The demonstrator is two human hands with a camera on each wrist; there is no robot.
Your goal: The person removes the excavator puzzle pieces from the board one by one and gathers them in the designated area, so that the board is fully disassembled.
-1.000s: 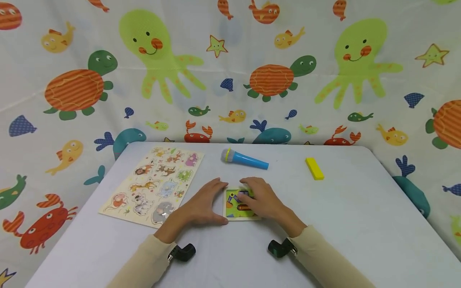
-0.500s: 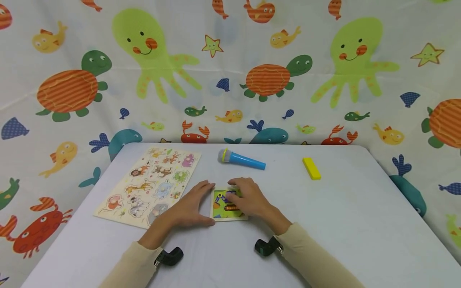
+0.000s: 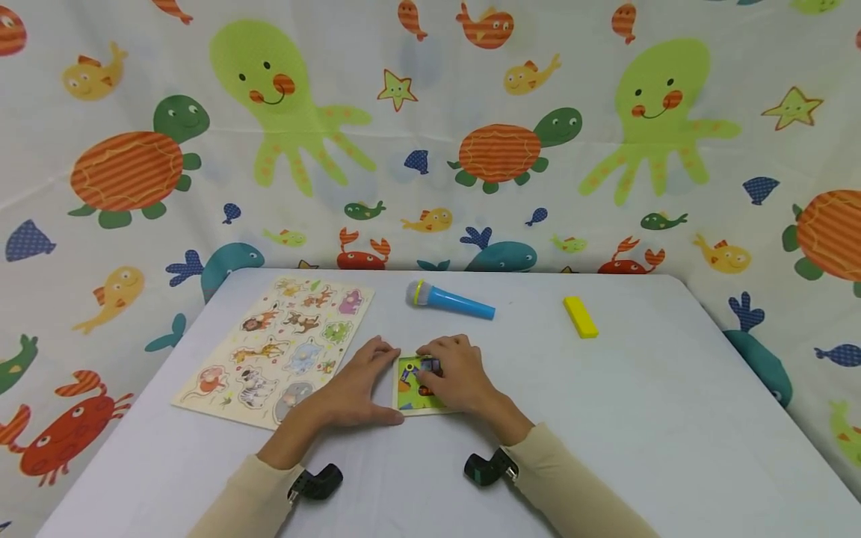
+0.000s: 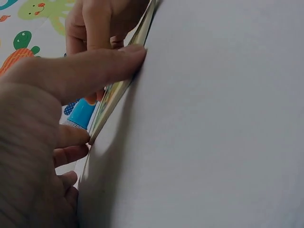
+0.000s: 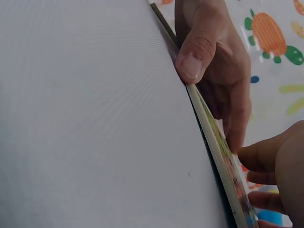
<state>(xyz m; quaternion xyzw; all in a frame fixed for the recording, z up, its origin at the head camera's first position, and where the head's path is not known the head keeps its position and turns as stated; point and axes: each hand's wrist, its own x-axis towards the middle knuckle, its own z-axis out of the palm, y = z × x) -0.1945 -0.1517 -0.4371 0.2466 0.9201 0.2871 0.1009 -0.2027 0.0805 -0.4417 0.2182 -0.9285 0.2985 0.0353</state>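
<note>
A small square excavator puzzle (image 3: 412, 402) with a pale frame and green picture lies on the white table. My left hand (image 3: 356, 382) holds its left side, thumb at the near corner and index finger at the far one. The left wrist view shows that thumb (image 4: 128, 59) on the frame's near edge. Over the puzzle's right half is my right hand (image 3: 460, 377), thumb and forefinger about a dark puzzle piece (image 3: 432, 365) of the excavator. Its other fingers are curled and partly hide the picture. The right wrist view shows the right hand (image 5: 285, 166) low over the board.
A large animal puzzle board (image 3: 225, 392) lies to the left, beside my left forearm. Behind the hands is a blue toy microphone (image 3: 460, 302). A yellow block (image 3: 580, 317) lies at the back right. A sea-animal cloth (image 3: 430, 134) hangs behind the table (image 3: 639, 418).
My right hand has shifted left over the puzzle, its fingers drawn closer together, covering more of the picture. The left hand keeps its place at the puzzle's left side. The head view has turned slightly.
</note>
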